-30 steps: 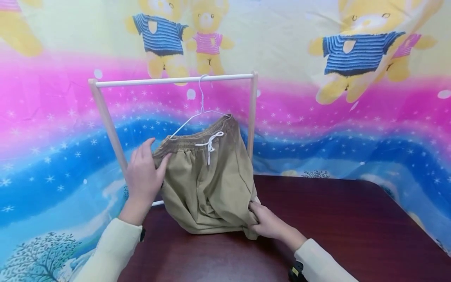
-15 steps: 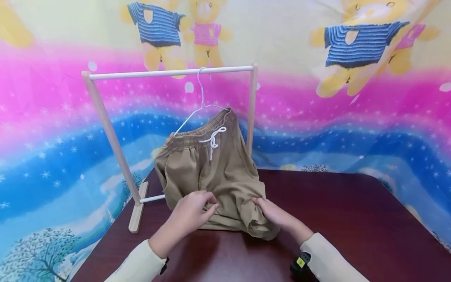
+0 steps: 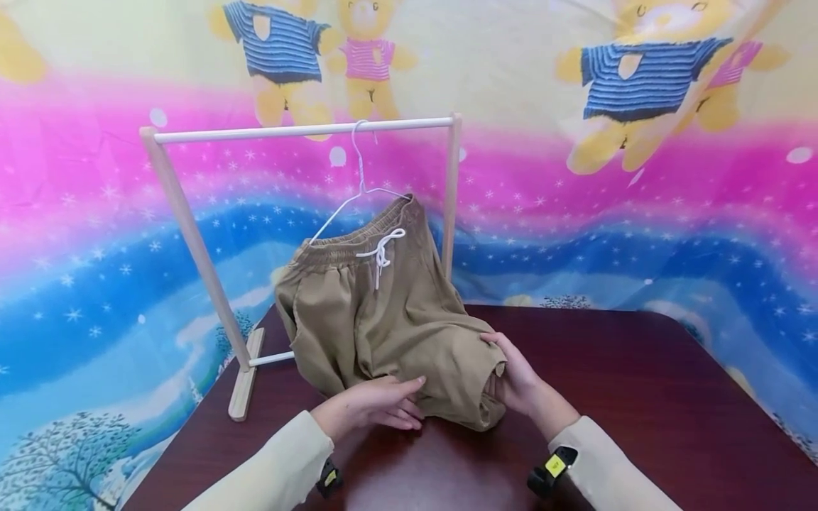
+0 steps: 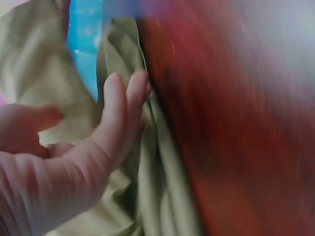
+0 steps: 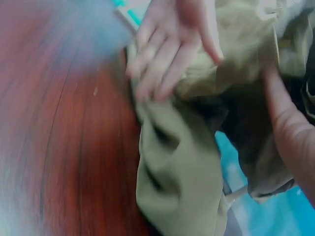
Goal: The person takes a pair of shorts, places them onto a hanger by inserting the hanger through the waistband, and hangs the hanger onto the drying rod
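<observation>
Khaki shorts (image 3: 422,305) with a gathered waistband and a white tied drawstring (image 3: 381,250) hang from a white wire hanger (image 3: 361,170). Their lower part bunches out toward me, just above the table. My left hand (image 3: 377,403) reaches under the lower edge of the cloth, fingers extended and spread; in the left wrist view the same hand (image 4: 98,147) lies close against the folds. My right hand (image 3: 520,376) holds the leg opening at the right, one digit on the outer cloth. The rest of its fingers are partly hidden behind the fabric.
The hanger hooks over the white bar (image 3: 268,133) of a small wooden rack (image 3: 198,248) with a wooden foot (image 3: 246,376). It stands on a dark red-brown table (image 3: 613,397). A printed bear curtain (image 3: 524,184) hangs behind.
My left hand has left the waistband's left side and come down to the shorts' lower edge. The right hand has shifted slightly right and pulled the leg outward, spreading its opening.
</observation>
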Available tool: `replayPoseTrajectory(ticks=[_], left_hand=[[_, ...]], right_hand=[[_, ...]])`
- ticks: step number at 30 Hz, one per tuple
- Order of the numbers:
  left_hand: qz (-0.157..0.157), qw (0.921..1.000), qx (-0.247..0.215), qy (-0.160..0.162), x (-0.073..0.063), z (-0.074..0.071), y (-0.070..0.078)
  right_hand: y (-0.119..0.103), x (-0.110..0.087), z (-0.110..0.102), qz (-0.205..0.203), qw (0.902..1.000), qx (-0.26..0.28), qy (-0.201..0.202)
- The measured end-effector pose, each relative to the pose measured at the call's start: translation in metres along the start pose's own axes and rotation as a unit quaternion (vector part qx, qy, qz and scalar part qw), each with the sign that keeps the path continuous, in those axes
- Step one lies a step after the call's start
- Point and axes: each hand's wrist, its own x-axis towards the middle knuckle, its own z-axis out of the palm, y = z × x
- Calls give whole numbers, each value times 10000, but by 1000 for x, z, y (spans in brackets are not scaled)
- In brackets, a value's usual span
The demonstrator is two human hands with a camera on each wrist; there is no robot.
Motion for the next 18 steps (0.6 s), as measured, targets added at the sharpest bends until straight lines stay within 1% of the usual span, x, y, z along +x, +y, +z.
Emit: replayPoseTrajectory(ticks=[1, 2, 3, 4, 5, 7, 8, 10, 11, 13, 15, 16, 18], left_hand=[[31, 9992, -393, -105, 4, 2, -1], [77, 9963, -833, -204, 7, 4, -2], [134, 9913, -1274, -311, 10, 6, -3], [203, 9843, -1704, -403, 13, 8, -3], [289, 9758, -2114, -474, 15, 9, -3], [503, 9572, -2815, -445, 19, 12, -2], [615, 9484, -3087, -371, 20, 13, -2], [757, 9345, -3476, -134, 22, 13, 0], [827, 9292, -3602, 8, 23, 12, 1], [905, 9222, -3751, 244, 24, 8, 4], [865, 9178, -3860, 354, 25, 4, 6], [867, 9173, -3871, 363, 26, 2, 7], [815, 9218, -3778, 303, 27, -1, 8]], right_hand=[[-2, 0, 1, -29, 9997, 229, -123], [-4, 0, 1, -77, 9990, 360, -251], [-5, -1, 2, -129, 9984, 426, -360], [-6, 0, 1, -196, 9979, 414, -447], [-6, 0, 0, -242, 9982, 324, -440], [-5, 0, -3, -296, 9991, -8, -305], [-4, 1, -4, -282, 9992, -242, -160], [-1, 1, -9, -256, 9974, -647, 175], [0, 2, -11, -242, 9958, -812, 342], [1, 2, -16, -293, 9926, -1057, 519], [0, 2, -23, -371, 9899, -1183, 686], [0, 3, -28, -408, 9889, -1226, 739], [-2, 2, -37, -467, 9869, -1290, 850]])
